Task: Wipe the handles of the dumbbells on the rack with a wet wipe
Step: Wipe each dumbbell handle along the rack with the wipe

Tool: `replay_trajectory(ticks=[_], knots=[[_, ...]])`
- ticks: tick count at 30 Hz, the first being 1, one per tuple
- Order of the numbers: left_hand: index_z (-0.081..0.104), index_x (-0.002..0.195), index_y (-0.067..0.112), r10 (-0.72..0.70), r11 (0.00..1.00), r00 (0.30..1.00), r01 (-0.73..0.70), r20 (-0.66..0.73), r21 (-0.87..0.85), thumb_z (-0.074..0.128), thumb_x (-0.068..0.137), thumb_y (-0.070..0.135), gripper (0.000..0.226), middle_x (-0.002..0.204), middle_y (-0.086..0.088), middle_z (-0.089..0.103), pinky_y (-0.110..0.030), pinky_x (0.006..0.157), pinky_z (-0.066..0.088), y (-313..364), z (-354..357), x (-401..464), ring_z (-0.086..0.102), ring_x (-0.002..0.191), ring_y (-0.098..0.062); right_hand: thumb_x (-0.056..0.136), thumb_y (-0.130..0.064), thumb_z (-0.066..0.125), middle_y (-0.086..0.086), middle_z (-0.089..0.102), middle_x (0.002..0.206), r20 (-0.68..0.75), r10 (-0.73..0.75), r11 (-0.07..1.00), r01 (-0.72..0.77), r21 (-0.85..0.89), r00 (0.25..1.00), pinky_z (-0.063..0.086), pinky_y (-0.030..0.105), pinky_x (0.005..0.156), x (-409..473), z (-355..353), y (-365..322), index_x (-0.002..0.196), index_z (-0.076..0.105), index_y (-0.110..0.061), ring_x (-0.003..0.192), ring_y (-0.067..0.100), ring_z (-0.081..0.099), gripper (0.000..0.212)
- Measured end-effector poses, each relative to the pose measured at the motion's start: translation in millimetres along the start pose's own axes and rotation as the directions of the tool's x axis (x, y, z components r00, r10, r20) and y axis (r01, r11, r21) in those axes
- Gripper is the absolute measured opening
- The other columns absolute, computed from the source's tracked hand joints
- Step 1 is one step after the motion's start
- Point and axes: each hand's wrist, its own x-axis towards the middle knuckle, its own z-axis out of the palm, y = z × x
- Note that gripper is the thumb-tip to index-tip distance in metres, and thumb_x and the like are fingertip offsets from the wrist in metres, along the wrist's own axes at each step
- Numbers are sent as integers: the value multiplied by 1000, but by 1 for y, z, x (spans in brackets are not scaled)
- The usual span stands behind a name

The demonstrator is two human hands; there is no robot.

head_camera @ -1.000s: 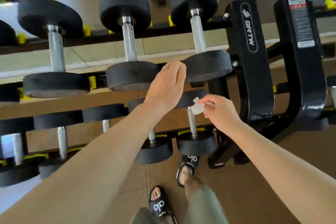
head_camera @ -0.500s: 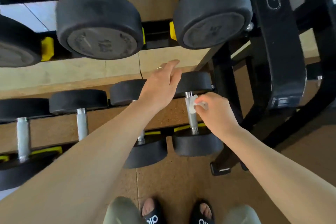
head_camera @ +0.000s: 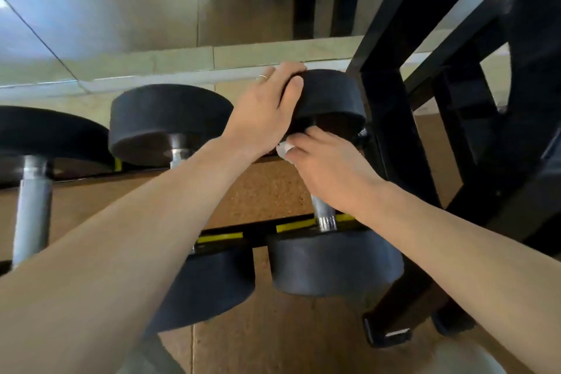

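The rightmost dumbbell (head_camera: 334,261) lies on the lowest tier of the black rack (head_camera: 394,130), with black round ends and a steel handle (head_camera: 323,215). My left hand (head_camera: 264,112) grips the far end of this dumbbell, fingers curled over its rim. My right hand (head_camera: 328,167) is wrapped round the upper part of the handle with a white wet wipe (head_camera: 283,150) pressed under the fingers; only a corner of the wipe shows. Most of the handle is hidden by my right hand.
Two more dumbbells lie to the left, one (head_camera: 170,118) close by and one (head_camera: 33,191) at the left edge. The rack's upright and diagonal braces (head_camera: 455,48) stand close on the right. A rack foot (head_camera: 387,334) rests on the brown floor.
My head has dropped closer to the bottom tier. My left hand has gone from hovering open to gripping the dumbbell's far end. My right hand has closed round the handle with the wipe.
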Motion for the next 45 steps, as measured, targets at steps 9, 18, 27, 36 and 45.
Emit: replay_trajectory(ticks=[9,18,27,36,45], knots=[[55,131,20,74,997,964,-77,-255,0,27,107,25,37,121,1,58,-37,94,44,-19,28,3,49,108,-18,82,-23,69,3,65,96,-68,-80,965,60,-254,994,41,39,79,2,16,2,77,75,-16,99,27,49,10],[58,126,16,69,997,948,-73,-312,1,29,104,19,36,115,1,58,-29,88,40,-18,30,4,49,103,-18,84,-26,67,2,64,84,-56,-98,960,79,-268,994,41,35,75,2,15,3,70,74,-19,96,27,51,18],[58,125,17,82,996,941,-93,-327,-18,27,103,21,38,112,-1,59,-32,85,43,-20,31,4,50,102,-18,96,-22,45,12,56,113,29,233,961,-235,145,972,47,44,81,-9,5,4,102,66,-8,103,29,49,26],[58,125,16,89,994,941,-107,-326,-37,28,101,22,39,109,-1,58,-37,81,46,-21,32,5,52,101,-19,99,-24,40,4,57,111,-37,436,832,-387,396,899,49,15,71,-19,1,-2,116,67,-8,81,13,60,36],[60,124,14,99,989,933,-132,-345,-73,28,100,23,42,108,-3,59,-44,82,47,-21,33,4,53,100,-24,93,-23,38,22,67,106,713,213,-718,-388,578,668,46,45,101,-8,21,32,118,59,6,104,36,63,44]])
